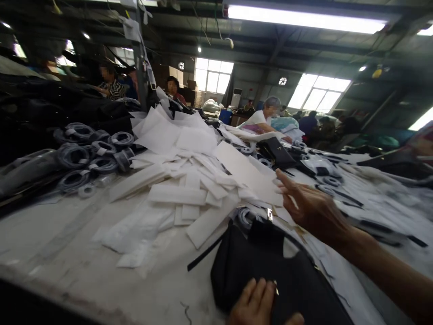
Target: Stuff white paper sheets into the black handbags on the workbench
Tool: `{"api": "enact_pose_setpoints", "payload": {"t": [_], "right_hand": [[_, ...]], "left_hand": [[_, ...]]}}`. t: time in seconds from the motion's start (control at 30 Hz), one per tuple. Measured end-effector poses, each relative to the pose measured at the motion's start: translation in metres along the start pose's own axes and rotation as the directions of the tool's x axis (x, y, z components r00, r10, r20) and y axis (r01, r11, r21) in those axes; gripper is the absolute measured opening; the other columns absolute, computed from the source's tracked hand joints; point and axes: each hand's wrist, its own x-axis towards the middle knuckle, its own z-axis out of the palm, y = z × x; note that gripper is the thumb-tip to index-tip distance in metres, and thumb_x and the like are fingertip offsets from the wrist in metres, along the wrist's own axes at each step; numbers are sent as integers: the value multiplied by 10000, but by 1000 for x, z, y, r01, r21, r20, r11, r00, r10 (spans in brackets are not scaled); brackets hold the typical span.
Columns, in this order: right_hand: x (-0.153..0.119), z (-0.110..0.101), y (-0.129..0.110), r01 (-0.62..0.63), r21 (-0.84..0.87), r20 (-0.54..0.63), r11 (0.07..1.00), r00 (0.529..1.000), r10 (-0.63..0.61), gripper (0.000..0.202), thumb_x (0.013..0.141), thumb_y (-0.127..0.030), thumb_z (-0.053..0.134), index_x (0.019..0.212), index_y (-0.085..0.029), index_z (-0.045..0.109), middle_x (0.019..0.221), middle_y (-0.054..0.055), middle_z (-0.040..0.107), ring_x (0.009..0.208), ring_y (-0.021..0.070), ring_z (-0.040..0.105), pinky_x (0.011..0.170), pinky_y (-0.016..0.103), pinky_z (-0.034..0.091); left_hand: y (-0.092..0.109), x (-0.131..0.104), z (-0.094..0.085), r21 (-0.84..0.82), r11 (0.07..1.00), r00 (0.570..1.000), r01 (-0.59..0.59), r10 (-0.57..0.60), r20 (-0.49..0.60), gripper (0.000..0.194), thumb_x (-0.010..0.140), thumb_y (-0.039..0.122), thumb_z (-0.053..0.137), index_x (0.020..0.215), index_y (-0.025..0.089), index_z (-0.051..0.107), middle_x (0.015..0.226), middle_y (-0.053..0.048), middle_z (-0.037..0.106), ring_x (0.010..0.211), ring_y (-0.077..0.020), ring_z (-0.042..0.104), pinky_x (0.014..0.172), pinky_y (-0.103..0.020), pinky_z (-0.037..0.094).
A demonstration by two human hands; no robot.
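A black handbag (257,266) with gold-coloured metal fittings lies on the table at the lower middle. My left hand (253,304) rests on its near side, fingers flat and thumb apart. A coiled strap in clear wrap (246,217) sits at the bag's upper edge, and a thin black strap (206,253) sticks out to the left. Over the bag's far side reaches my right hand (307,212), index finger stretched out and the others partly bent. Its fingertips are at the right edge of a large white sheet (252,174); whether they touch it I cannot tell.
White padding pieces (179,189) are heaped across the middle of the table (67,253). Several wrapped coils (72,155) lie at the left, beside dark material. Another black bag (275,151) stands beyond my right hand. A co-worker (267,115) leans over the far side.
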Motion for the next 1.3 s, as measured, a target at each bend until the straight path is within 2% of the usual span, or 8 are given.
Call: {"api": "enact_pose_setpoints", "payload": {"t": [0.17,0.33,0.53,0.7,0.83,1.0,1.17,1.3], "right_hand": [[-101,-70,-39,25,32,128,999,991,-29,584,941,-140,475,1506,-265,399,1197,69,717,1076,241,685,993,410,526],[-181,-58,-97,-152,153,374,976,923,85,415,806,-85,522,1150,-267,666,1146,77,732,1087,271,681,975,427,543],[-156,-33,-127,-380,149,616,913,758,215,762,697,-207,745,1420,-195,502,1321,161,633,1096,360,645,908,527,548],[-130,-17,-118,-353,343,670,871,741,36,533,824,-217,663,1351,-174,596,1425,158,565,1293,330,541,1084,485,439],[-126,-18,-114,-437,465,703,770,711,-22,393,990,-268,448,1324,-172,632,1400,130,597,1359,266,497,1165,435,367],[-133,-20,-124,-472,353,707,808,700,100,483,868,-200,609,1349,-157,607,1465,163,522,1360,328,488,1144,501,391],[-153,-21,-129,-452,345,628,823,763,156,444,940,-194,532,1380,-208,584,1488,96,507,1409,283,430,1156,479,395],[-156,-20,-132,-435,336,596,835,785,169,374,922,-211,580,1290,-210,641,1474,83,530,1426,310,396,1134,493,425]], "left_hand": [[-10,10,-30,-188,978,982,94,-60,180,609,1000,450,479,1555,339,252,1369,-119,602,1261,-236,571,1056,-372,451],[-15,17,-44,-328,925,949,193,-92,301,537,1017,337,491,1515,423,308,1340,-58,609,1242,-221,571,1082,-388,428],[-13,24,-50,-395,890,915,227,-56,400,475,995,319,538,1452,350,413,1339,-75,602,1201,-266,589,1029,-427,479],[-17,22,-52,-443,849,842,287,-3,540,446,899,148,540,1333,135,439,1100,-126,691,977,-265,683,871,-402,565],[-23,22,-60,-533,788,853,310,18,522,435,880,194,581,1279,109,429,1213,-155,639,1136,-285,626,964,-418,526],[-30,31,-70,-517,795,854,317,-2,521,424,942,353,631,1282,144,489,1251,-133,644,1171,-271,616,1012,-411,482],[-87,24,-77,-257,909,887,328,-203,415,277,947,464,622,1037,207,670,1044,-58,740,1060,-268,663,1037,-465,443],[-149,30,-101,110,848,809,519,-529,256,248,995,250,480,960,125,691,1023,-168,731,1001,-332,671,992,-579,435]]}}
